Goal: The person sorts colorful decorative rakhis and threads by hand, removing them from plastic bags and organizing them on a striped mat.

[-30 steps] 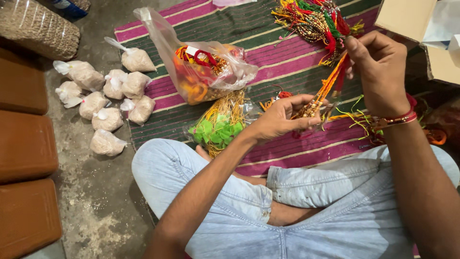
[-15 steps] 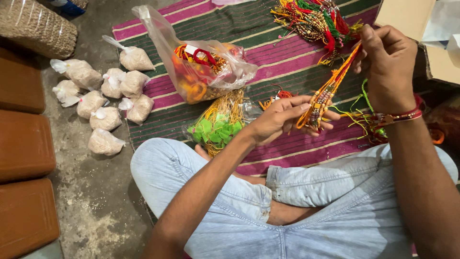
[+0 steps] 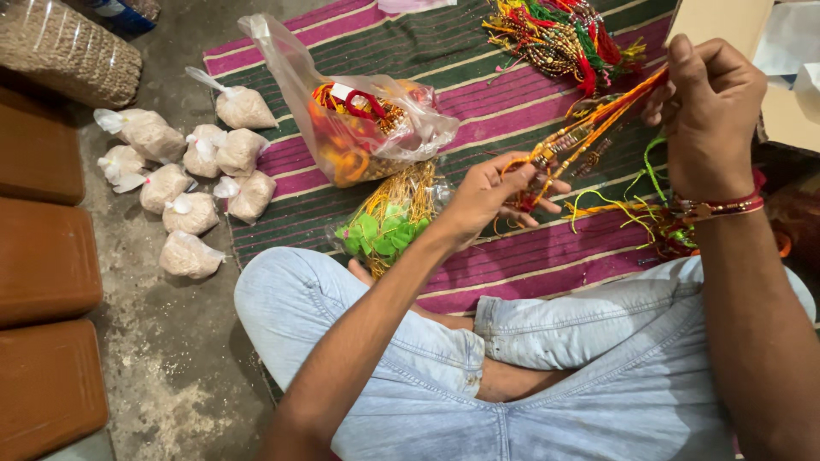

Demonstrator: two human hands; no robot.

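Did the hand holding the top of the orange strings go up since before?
Yes. The right hand has lifted up and away from the person, closer to the cardboard box, pulling the orange strings tight from the left hand.

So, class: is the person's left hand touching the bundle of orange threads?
Touching. The head view shows the left hand closed around the lower, beaded end of the bundle of orange threads, with its fingers wrapped over the strands.

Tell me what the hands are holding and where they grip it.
A bunch of orange beaded threads: right hand pinches the upper end, left hand holds the lower beaded end.
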